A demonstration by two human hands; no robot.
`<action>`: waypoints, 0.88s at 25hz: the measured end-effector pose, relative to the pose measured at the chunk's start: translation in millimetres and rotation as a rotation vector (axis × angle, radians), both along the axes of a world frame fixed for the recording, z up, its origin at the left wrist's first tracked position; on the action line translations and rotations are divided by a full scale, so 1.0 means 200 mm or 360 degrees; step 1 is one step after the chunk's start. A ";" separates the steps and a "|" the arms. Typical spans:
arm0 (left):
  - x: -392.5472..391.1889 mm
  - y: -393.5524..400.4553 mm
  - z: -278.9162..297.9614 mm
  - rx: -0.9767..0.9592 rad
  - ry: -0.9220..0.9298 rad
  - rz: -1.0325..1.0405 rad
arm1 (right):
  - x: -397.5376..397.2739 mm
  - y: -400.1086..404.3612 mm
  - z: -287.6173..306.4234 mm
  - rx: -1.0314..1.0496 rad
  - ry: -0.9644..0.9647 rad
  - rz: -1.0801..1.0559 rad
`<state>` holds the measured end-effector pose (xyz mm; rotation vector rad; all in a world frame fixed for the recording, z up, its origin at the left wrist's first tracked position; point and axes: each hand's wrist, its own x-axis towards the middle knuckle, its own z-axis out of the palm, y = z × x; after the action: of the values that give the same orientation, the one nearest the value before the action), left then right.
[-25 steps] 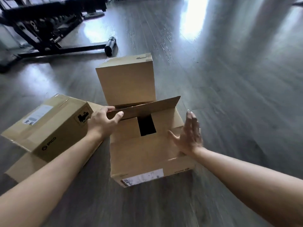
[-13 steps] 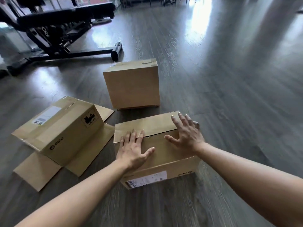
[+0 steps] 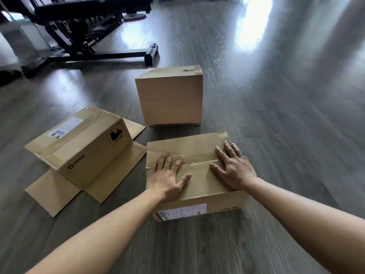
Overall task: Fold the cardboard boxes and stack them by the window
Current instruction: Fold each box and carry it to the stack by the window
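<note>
My fingers (image 3: 227, 150) lie straight and spread wide, gripping nothing, as both palms press flat on the closed top flaps of the nearest cardboard box (image 3: 199, 194). My left hand (image 3: 167, 175) covers the flaps' left side, across the seam where they meet; my right hand (image 3: 234, 169) rests on the right, its fingertips reaching onto the far flap. This box sits on the floor directly before me, a white label and a printed logo on its near side.

Just to its left a second box (image 3: 83, 147) lies tilted, its flaps splayed open flat on the boards, one flap edge close beside the box under my hands. It carries a white label on top, a black stamp on the end and a logo on the side. Beyond, a third box (image 3: 170, 99) stands upright and closed, tape along its top, a little apart from the other two.

The floor (image 3: 276, 135) is dark grey wood-grain plank, glossy, with bright patches of light reflected at the far end of the room. A black weight bench (image 3: 88, 36) stands at the upper left, its base bar reaching toward the third box.
</note>
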<state>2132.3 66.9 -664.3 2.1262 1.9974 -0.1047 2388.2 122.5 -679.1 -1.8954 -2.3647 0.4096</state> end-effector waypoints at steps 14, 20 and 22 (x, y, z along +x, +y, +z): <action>-0.24 0.04 0.04 -0.0572 -0.1304 0.1439 | 0.06 0.05 0.07 -0.0654 0.0823 -0.0983; -0.24 0.01 -0.03 -0.0593 -0.1711 0.1442 | 0.06 0.04 0.07 -0.0783 0.0972 -0.1021; -0.24 0.01 -0.02 -0.0576 -0.1728 0.1458 | 0.06 0.04 0.07 -0.0772 0.0953 -0.1032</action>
<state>2084.6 68.7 -668.0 0.5980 1.7652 0.6291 2400.3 129.6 -665.0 -2.1582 -1.2632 1.3219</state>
